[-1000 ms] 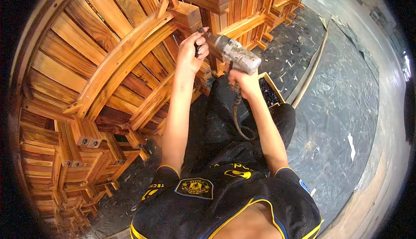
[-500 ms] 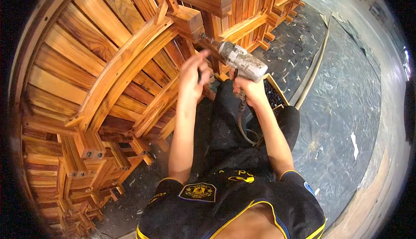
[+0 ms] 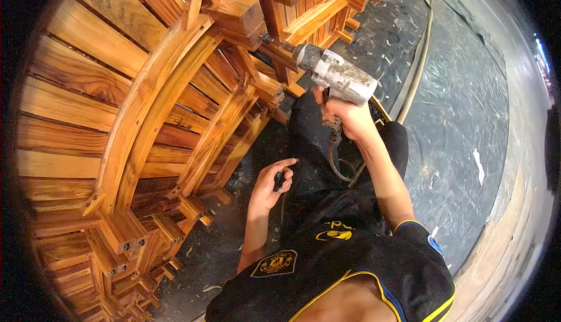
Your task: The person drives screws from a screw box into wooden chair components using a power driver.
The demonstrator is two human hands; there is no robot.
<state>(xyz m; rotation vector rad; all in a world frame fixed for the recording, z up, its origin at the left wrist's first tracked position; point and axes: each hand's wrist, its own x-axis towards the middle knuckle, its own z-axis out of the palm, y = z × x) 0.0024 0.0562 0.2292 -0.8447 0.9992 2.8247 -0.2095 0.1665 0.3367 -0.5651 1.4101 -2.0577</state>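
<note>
right hand (image 3: 346, 117) clamps the pneumatic driver (image 3: 334, 75) by its grip, bit pressed to the wooden chair frame (image 3: 242, 15) joint, while left hand (image 3: 270, 186) fingers pinch a small dark fastener at the lap.

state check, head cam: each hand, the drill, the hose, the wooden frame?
right hand: closed around the drill's grip, raised
drill: held up, tip against a block on the wooden frame
hose: hangs in a loop under the grip
left hand: low by the lap, fingers curled on something small and dark
wooden frame: stands tilted beside the person
</note>
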